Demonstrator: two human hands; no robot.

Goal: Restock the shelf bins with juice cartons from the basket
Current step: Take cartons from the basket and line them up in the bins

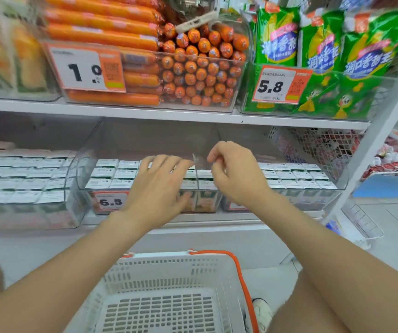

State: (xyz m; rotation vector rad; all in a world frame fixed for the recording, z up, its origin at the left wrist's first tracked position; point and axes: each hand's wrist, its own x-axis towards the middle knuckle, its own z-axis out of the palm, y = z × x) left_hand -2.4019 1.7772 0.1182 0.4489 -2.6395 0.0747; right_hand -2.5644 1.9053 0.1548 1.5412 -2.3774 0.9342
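The white shelf [193, 115] board runs just above the middle bin [86, 162], a clear tub on the lower level. Below that bin and nearer the person sits a white basket [159, 257] with an orange handle, its slotted floor showing. Above the bin, a tub of orange sausages [193, 68] stands on the board. Inside the bin, juice cartons [111, 173] stand upright in tight rows, white tops up. The left hand [159, 186] hovers over the bin's cartons, fingers spread and released, gripping nothing. The right hand [234, 174] is at the bin's right wall, fingers curled; I cannot tell whether it pinches the wall. A 6.5 price tag [111, 200] is on the bin's front.
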